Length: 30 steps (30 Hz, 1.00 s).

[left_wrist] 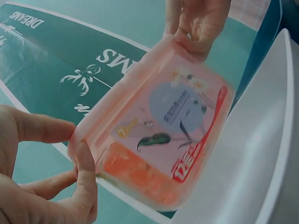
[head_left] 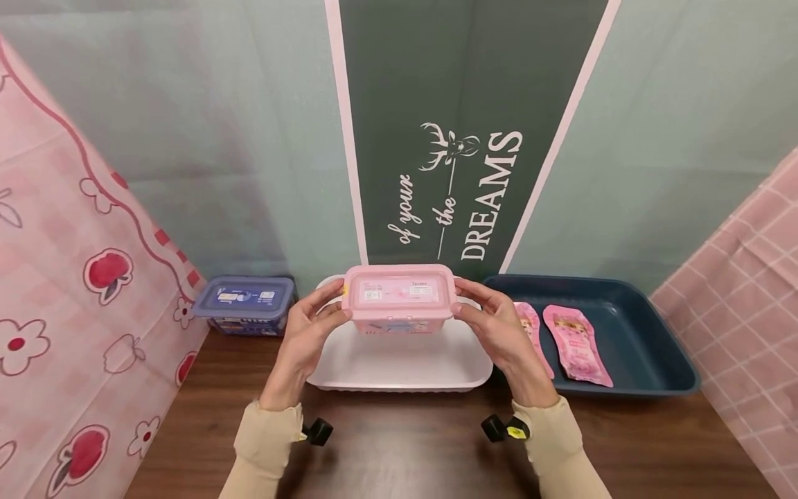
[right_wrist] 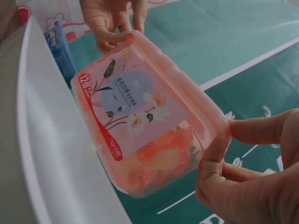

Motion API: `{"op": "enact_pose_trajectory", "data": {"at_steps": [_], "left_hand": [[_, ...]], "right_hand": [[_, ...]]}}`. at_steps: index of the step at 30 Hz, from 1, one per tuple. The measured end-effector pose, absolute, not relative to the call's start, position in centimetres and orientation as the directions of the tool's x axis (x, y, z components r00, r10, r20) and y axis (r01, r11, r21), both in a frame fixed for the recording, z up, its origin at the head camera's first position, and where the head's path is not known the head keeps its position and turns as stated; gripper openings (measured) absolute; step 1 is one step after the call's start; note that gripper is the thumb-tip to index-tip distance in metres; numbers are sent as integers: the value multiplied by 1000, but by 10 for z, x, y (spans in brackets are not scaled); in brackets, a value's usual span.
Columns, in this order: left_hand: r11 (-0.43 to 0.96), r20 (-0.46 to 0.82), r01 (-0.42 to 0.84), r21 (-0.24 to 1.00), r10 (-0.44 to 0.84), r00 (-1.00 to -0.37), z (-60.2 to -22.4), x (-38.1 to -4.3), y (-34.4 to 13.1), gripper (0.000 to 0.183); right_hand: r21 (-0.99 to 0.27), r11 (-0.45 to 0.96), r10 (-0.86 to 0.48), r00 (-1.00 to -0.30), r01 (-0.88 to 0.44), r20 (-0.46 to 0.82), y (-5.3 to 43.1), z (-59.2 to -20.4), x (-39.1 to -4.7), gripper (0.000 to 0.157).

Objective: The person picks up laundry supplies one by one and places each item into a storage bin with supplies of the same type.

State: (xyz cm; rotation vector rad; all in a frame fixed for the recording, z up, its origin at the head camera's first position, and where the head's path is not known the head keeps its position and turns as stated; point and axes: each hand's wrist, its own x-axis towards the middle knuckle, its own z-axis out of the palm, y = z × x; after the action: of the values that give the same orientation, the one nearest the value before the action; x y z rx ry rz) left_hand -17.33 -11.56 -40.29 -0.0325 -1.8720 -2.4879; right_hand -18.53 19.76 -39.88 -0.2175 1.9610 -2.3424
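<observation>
Between both hands is a pink lidded box of laundry pods point(head_left: 400, 294), held level over the white tray point(head_left: 399, 371). My left hand point(head_left: 309, 329) pinches its left end at the lid rim, thumb in front and fingers behind. At the opposite end, my right hand point(head_left: 499, 326) grips the rim in the same way. Orange pods point(left_wrist: 140, 170) show through the clear wall in the left wrist view. A printed flower label point(right_wrist: 133, 100) covers much of the side in the right wrist view. The lid is on.
A blue lidded box point(head_left: 246, 305) stands at the left, by the flowered pink cloth point(head_left: 81, 277). To the right, a dark blue tray point(head_left: 648, 346) holds pink pouches point(head_left: 576, 343). Behind everything hangs a green printed cloth point(head_left: 461, 62). The table point(head_left: 399, 443) is brown wood.
</observation>
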Motion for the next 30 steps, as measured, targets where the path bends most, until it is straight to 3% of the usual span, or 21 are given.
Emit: {"op": "enact_pose_trajectory", "data": {"at_steps": [13,20,30], "left_hand": [[-355,-1,7,935,-22,-1000,-421,-184,-110,64],[-292,2,21,956,-65,-998,-428,-189,-105,62],[-244,-8,13,970,-84,-996,-439,-195,-99,60]], "right_hand": [[-976,-219,-150,-988,2,31,194,-419,-197,62],[-963,-269,-153,-987,-3,46,188,-428,-203,64],[-941,-332,-101,-994,71,-40,180,-437,-212,67]]}}
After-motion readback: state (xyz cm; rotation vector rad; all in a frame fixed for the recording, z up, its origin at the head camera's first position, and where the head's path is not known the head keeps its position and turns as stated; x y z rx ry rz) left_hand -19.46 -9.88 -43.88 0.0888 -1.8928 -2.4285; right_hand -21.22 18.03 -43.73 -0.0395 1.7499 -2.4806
